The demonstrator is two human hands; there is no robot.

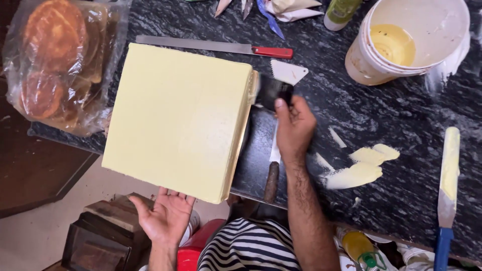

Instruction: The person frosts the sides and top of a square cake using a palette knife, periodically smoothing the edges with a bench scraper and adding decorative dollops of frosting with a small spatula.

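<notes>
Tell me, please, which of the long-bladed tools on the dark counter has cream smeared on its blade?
The blue-handled palette knife at the far right; its blade is coated with pale yellow cream, whereas the red-handled long knife behind the square cake looks clean.

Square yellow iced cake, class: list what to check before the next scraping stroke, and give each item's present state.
1. Left hand supports the square yellow iced cake from below its near edge: ok.
2. Right hand grips the dark flat scraper: ok.
3. Scraper meets the cake's right side: ok.
4. Cake fully on the black stone counter: not ok, it overhangs.
5. Scraper held vertical: cannot tell.
</notes>
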